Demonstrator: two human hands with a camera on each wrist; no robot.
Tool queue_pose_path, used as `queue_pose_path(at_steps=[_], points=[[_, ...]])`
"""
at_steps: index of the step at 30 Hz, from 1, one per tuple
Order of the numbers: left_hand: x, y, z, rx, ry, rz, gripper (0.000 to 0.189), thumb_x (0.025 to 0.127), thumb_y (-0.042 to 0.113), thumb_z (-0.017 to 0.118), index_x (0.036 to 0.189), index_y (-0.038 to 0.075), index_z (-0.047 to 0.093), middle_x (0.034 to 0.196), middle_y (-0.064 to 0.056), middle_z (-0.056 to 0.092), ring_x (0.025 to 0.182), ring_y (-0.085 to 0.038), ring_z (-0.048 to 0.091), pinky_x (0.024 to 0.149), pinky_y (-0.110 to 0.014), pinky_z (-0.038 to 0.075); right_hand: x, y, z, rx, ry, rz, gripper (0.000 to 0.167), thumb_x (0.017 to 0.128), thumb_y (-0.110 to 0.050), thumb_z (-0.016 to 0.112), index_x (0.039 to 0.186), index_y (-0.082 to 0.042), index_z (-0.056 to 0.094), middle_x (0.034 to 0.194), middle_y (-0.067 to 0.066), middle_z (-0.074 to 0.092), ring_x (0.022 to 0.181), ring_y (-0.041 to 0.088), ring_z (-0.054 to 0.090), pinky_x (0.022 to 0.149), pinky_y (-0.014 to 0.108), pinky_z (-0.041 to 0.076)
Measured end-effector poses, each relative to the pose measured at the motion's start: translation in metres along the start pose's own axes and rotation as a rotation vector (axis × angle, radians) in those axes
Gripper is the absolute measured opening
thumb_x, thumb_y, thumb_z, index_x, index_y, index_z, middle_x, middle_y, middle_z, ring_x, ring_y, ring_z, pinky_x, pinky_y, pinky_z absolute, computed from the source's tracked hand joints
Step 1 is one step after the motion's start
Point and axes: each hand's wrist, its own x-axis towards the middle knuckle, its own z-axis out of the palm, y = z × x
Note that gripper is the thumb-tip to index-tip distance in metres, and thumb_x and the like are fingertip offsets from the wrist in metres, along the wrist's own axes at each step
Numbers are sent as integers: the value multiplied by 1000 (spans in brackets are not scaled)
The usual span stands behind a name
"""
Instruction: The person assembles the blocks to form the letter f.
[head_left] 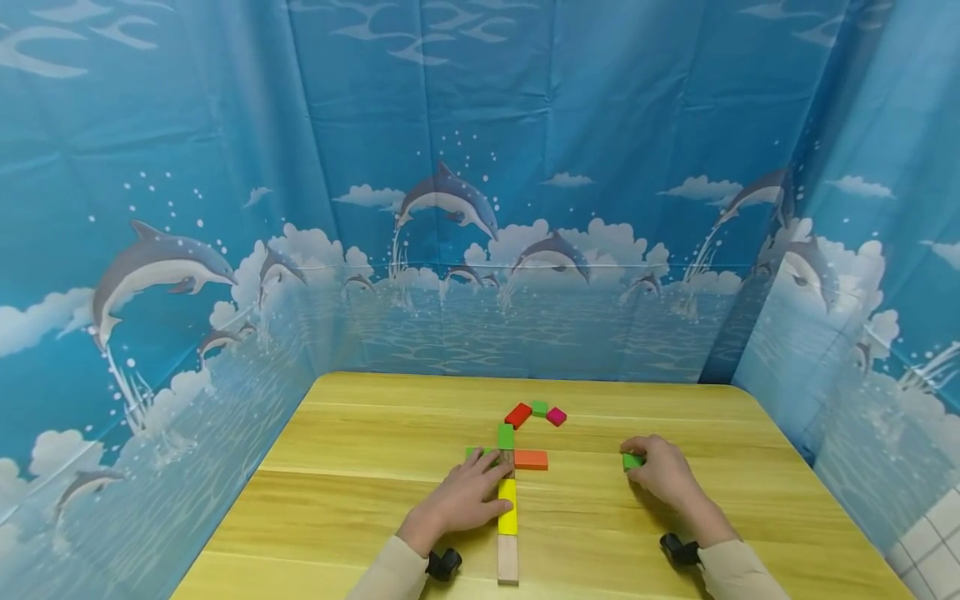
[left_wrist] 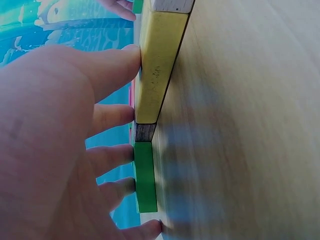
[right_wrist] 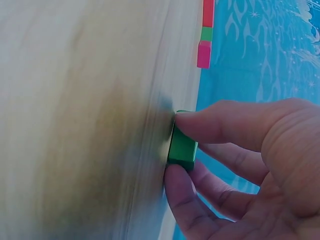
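Observation:
My left hand point(head_left: 467, 497) lies with fingers spread over a row of wooden blocks. Its thumb touches the yellow block point(head_left: 507, 504), and other fingertips rest on the left green block point(left_wrist: 145, 175) and near the dark brown block point(left_wrist: 145, 132). Below the yellow one comes a pale wood block point(head_left: 507, 560); above the brown one is an upright green block point(head_left: 506, 436). An orange block point(head_left: 531, 460) extends to the right. Off to the right, my right hand point(head_left: 663, 471) pinches a separate green block point(right_wrist: 184, 145) between thumb and fingers, close against the tabletop.
Beyond the row, a red block point(head_left: 517, 415), a small green block point(head_left: 539, 408) and a pink block point(head_left: 557, 416) form a short curve. All lie on a yellow wood-grain table point(head_left: 360, 442). A blue dolphin-print curtain point(head_left: 480, 333) hangs behind and on both sides.

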Motion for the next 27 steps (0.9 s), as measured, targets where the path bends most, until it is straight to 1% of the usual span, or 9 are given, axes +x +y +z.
queue_pose_path(at_steps=[3, 8, 14, 20, 27], points=[[1, 0, -1, -9, 2, 5, 62, 102, 51, 53, 157, 26, 39, 165, -6, 25, 151, -36, 18, 110, -65, 29, 1, 1, -1, 2, 9, -7, 38, 80, 3, 78, 117, 2, 72, 102, 14, 66, 88, 28, 62, 71, 41, 54], [3, 1, -2, -10, 1, 2, 62, 102, 51, 53, 157, 27, 38, 165, -7, 25, 151, -37, 18, 110, -65, 29, 2, 2, -3, 5, 8, -10, 36, 81, 2, 78, 117, 3, 72, 100, 11, 68, 85, 24, 63, 69, 38, 55], [5, 1, 1, -19, 2, 2, 62, 102, 50, 52, 158, 27, 38, 165, -5, 24, 151, -36, 17, 111, -65, 28, 5, 3, -4, 23, -1, 17, 35, 81, 1, 78, 116, 2, 71, 97, 9, 68, 83, 23, 63, 66, 36, 54], [2, 0, 0, -16, 0, 6, 63, 102, 52, 52, 158, 26, 38, 165, -7, 25, 150, -37, 19, 110, -66, 29, 8, 2, -1, 16, 3, 17, 35, 81, -2, 80, 115, 0, 72, 96, 8, 68, 82, 21, 63, 67, 36, 54], [2, 2, 0, -29, -2, 2, 62, 103, 51, 52, 158, 26, 38, 165, -6, 24, 151, -37, 18, 110, -67, 28, 15, -2, 0, 10, 16, 4, 34, 82, -5, 81, 115, -1, 72, 93, 4, 67, 79, 18, 61, 65, 36, 54]])
